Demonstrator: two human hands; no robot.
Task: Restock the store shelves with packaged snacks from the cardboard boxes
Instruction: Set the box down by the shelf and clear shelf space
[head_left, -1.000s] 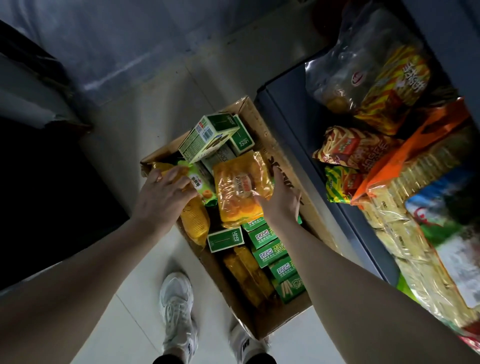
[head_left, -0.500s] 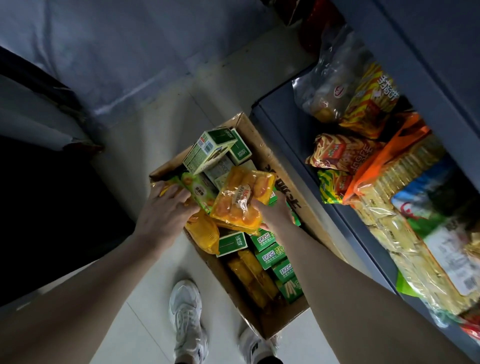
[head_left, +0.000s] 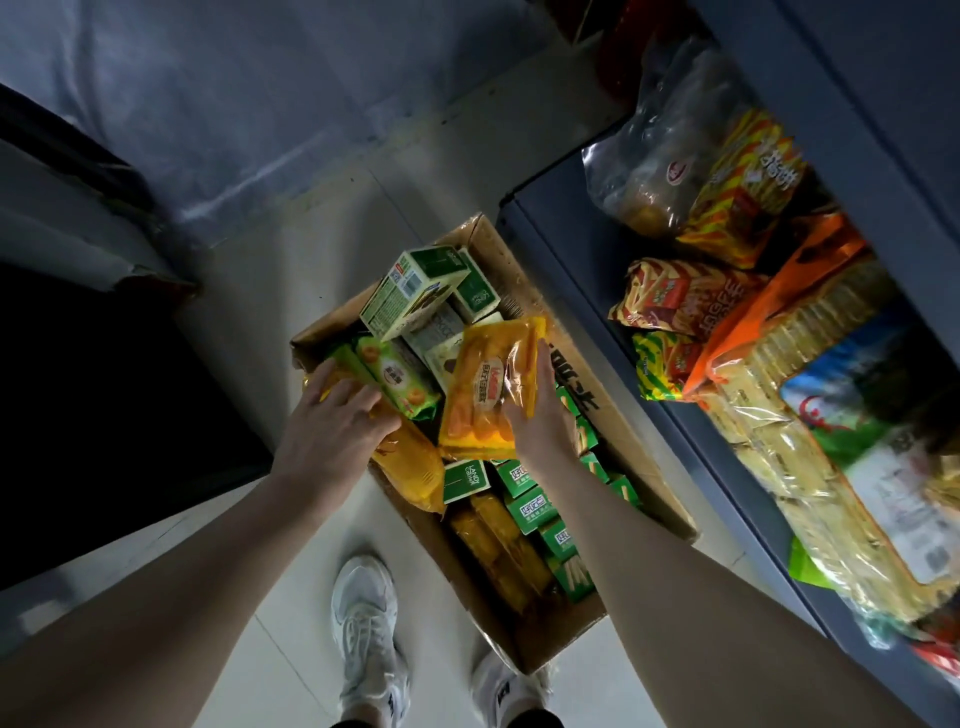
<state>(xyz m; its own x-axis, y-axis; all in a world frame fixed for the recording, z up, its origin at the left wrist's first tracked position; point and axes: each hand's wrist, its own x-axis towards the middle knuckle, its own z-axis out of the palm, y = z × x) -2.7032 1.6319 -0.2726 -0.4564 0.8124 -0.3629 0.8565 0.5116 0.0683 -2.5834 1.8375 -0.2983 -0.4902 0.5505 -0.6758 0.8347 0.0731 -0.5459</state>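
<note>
cardboard box (head_left: 639, 441): brown, black print | wafer pack (head_left: 488, 395): yellow-orange, clear window | small cartons (head_left: 524, 512): green, white lettering | shelf (head_left: 571, 249): grey-blue | striped snack bag (head_left: 748, 192): yellow-red | shoes (head_left: 366, 634): white

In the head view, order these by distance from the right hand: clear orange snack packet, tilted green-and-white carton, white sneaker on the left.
1. Clear orange snack packet: held by the right hand.
2. Tilted green-and-white carton: box's far end.
3. White sneaker: on the floor.

Two white sneakers (head_left: 366, 631) stood on the pale tiled floor (head_left: 291, 291); a dark opening (head_left: 104, 405) lay left.
</note>
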